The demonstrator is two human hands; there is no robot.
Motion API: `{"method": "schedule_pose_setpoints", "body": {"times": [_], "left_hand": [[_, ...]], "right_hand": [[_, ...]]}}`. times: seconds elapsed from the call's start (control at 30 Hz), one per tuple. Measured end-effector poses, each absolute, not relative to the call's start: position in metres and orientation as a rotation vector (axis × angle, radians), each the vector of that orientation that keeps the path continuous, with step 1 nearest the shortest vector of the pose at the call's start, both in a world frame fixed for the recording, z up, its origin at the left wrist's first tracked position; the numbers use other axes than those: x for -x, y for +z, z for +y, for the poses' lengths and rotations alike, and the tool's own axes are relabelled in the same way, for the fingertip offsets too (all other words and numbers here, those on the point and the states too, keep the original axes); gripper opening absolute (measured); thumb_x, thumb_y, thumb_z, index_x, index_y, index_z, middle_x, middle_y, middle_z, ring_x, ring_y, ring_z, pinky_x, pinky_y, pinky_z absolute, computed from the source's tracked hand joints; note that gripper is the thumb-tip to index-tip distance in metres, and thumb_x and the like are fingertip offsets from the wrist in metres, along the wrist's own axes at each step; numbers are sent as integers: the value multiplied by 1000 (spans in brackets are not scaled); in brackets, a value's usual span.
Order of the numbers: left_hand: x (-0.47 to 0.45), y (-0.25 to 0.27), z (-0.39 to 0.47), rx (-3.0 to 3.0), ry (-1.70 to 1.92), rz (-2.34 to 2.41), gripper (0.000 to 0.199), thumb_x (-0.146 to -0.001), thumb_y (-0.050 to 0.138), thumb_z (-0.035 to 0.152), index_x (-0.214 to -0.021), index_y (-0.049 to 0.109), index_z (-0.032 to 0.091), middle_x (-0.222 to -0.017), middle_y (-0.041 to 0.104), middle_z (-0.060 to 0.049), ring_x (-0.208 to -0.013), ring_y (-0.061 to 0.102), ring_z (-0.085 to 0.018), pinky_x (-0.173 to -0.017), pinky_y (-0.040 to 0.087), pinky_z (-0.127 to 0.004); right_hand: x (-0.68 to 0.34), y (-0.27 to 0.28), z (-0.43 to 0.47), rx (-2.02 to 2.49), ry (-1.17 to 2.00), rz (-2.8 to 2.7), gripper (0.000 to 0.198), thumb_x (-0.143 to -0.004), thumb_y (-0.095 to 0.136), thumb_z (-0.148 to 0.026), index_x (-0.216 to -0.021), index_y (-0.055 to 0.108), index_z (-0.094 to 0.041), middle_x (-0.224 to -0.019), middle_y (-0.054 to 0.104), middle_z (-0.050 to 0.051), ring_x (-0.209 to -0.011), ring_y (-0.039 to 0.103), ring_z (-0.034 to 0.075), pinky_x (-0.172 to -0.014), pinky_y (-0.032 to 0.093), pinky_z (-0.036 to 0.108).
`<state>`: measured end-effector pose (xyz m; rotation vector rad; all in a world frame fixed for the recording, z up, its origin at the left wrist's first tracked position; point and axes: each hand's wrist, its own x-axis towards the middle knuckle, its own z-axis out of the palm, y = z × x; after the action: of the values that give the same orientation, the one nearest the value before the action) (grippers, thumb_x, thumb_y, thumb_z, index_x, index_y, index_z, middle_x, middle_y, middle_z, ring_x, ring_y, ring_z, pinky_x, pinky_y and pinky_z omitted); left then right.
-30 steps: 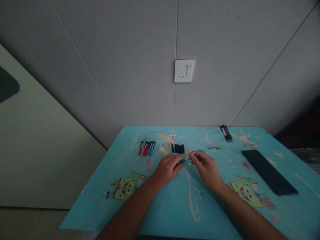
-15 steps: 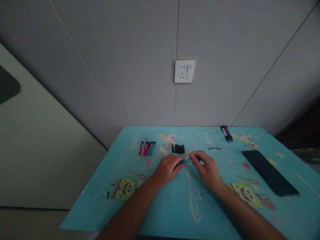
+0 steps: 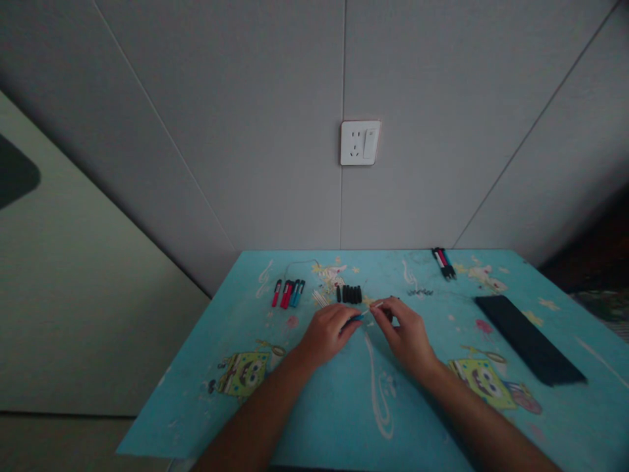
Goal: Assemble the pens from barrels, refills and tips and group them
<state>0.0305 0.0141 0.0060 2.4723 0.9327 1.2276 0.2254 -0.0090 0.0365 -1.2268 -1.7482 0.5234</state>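
Note:
My left hand [image 3: 324, 333] is closed around a blue pen barrel [image 3: 358, 317], most of which its fingers hide. Opposite it, my right hand [image 3: 405, 329] pinches a thin white pen refill [image 3: 379, 304] between thumb and forefinger. The refill's lower end meets the barrel's open end; how deep it sits inside I cannot tell. Just beyond my left hand lie several white refills [image 3: 320, 298], and a row of short black pen parts [image 3: 352, 294] is beside them. Red pen barrels [image 3: 285, 295] and blue pen barrels [image 3: 297, 294] lie farther left.
At the table's back right are several pens [image 3: 444, 263] side by side. Small springs [image 3: 420, 292] lie nearer the middle. A flat black mat or case [image 3: 531, 339] rests at the right. Behind the blue patterned table [image 3: 196, 419] rises a wall with a socket [image 3: 360, 143].
My right hand has come slightly closer to my left, bringing the white refill toward the blue barrel. The whole view has shifted a little; the other things lie as before.

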Motion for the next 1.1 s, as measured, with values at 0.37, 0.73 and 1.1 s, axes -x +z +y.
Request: {"method": "schedule_pose_setpoints", "body": {"times": [0.37,0.73,1.1], "left_hand": [[-28,6,14,-2467,1188,956,19,-91,56,27,-106,61,17,-93,68,-8,-88,64,-19,-81,53,-35],[-31,10,13,-2449,1147,926,19,-92,56,26,-108,61,17,-97,68,-8,-91,65,-19,-83,53,-34],[-32,6,10,-2391,1163,925,18,-93,54,26,-108,60,17,-97,68,-8,-91,64,-19,-83,52,-33]], "right_hand": [[-226,27,-1,1193,982,-1538,30,-89,57,-45,-77,63,-17,-66,61,0,-64,56,15,-63,44,27],[-226,28,-1,1133,1107,-1438,30,-91,56,-42,-74,59,-18,-63,58,0,-59,52,13,-60,41,26],[-219,24,-8,1162,905,-1581,21,-91,57,-38,-81,57,-19,-72,58,0,-68,54,14,-65,43,26]]}}
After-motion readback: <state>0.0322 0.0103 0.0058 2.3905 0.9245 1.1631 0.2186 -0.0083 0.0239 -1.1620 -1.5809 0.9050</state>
